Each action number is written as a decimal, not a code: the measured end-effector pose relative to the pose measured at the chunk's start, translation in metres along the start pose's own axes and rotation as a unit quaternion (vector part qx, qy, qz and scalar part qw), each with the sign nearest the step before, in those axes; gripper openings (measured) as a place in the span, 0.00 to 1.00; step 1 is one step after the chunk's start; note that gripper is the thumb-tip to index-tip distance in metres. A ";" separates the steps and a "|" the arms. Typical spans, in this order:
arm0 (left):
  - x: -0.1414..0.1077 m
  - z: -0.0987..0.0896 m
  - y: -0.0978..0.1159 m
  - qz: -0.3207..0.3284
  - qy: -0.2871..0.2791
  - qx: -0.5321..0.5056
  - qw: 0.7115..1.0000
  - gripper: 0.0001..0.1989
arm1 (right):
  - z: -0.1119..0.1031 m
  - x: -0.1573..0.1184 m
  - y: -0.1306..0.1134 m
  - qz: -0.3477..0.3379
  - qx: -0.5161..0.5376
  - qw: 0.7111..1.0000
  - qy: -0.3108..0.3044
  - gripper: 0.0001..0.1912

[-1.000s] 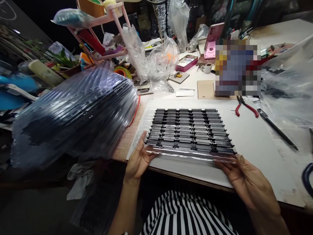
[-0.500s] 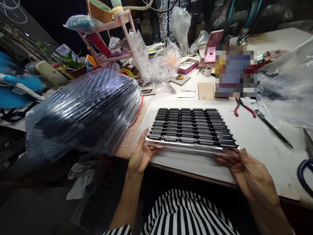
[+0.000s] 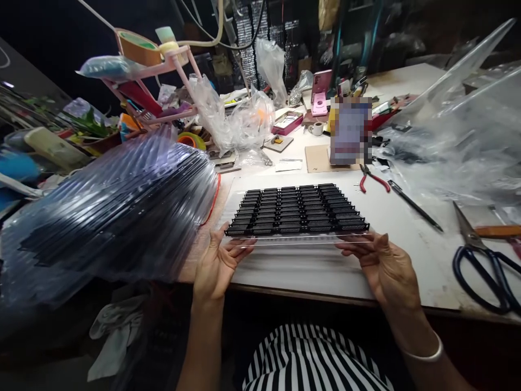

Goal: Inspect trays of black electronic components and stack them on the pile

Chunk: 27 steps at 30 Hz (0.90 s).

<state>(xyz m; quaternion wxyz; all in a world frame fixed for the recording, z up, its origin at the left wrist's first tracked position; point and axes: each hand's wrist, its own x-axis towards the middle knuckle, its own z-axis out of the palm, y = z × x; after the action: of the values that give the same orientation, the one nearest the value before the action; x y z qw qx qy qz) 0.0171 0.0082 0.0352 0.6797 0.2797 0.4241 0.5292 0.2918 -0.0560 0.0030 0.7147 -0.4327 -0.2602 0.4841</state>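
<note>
A clear plastic tray (image 3: 280, 240) spans both my hands above the white work surface near the table's front edge. Rows of small black comb-like parts (image 3: 299, 209) fill it. My left hand (image 3: 217, 263) grips the tray's near left corner, thumb on top and fingers beneath. At the near right corner my right hand (image 3: 385, 266) holds it the same way, its fingers partly seen through the plastic. To the left lies a large stack of clear trays with dark parts (image 3: 122, 206), tied with a red band (image 3: 214, 198).
Red-handled pliers (image 3: 373, 179), a black pen-like tool (image 3: 415, 205) and big scissors (image 3: 476, 255) lie on the right. Clear plastic sheeting (image 3: 459, 146) is heaped behind them. A pink rack (image 3: 148, 84), plastic bags (image 3: 244, 117) and a pink phone stand (image 3: 320, 95) stand at the back.
The view has turned to the right, so the scene sits further left and the scissors show more fully. Both hands still hold the tray, which looks tilted a little differently.
</note>
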 end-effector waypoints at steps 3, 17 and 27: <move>0.001 0.002 0.002 0.001 0.008 -0.004 1.000 0.18 | 0.000 0.001 -0.002 0.008 0.011 1.000 -0.007 0.13; 0.007 0.000 0.006 0.001 0.028 -0.006 1.000 0.14 | 0.006 0.005 -0.006 0.010 0.038 0.999 -0.033 0.15; 0.013 -0.008 0.007 -0.036 0.024 0.000 0.999 0.13 | 0.005 -0.011 -0.011 0.062 0.009 0.998 -0.032 0.19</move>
<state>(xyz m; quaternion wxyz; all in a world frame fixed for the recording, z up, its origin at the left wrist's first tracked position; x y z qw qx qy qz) 0.0078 0.0224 0.0332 0.6879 0.2515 0.4503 0.5106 0.2887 -0.0661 0.0155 0.6784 -0.4256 -0.2512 0.5436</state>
